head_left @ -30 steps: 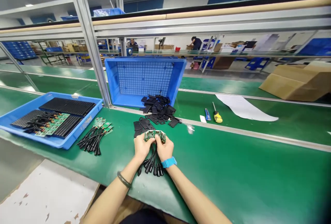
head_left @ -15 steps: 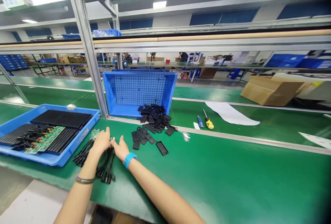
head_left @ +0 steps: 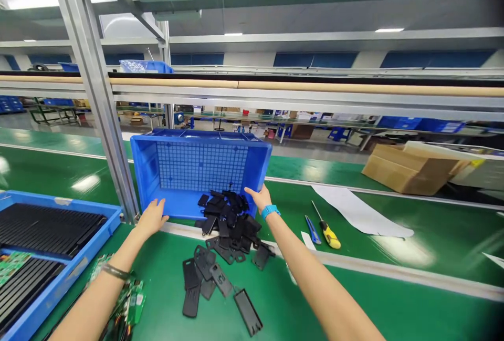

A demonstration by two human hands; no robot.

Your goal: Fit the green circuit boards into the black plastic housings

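A blue plastic bin lies on its side with its opening towards me. Black plastic casing pieces spill from it onto the green bench. My left hand is at the bin's lower left corner, fingers apart and nothing held. At the bin's right side is my right hand, its thumb stretched across the front of the rim and some fingers hidden; I see no grip on the bin. A loose black casing lies nearest to me. Green circuit boards with black cables lie partly behind my left forearm.
A shallow blue tray with black strips and circuit boards stands at left, beside a metal post. Right of the bin lie a blue cutter, a yellow screwdriver and white paper. A cardboard box stands farther back.
Both hands have left the cabled circuit boards and moved forward to either side of the blue bin. The view has shifted, bringing the bin closer. The bin stays on its side.
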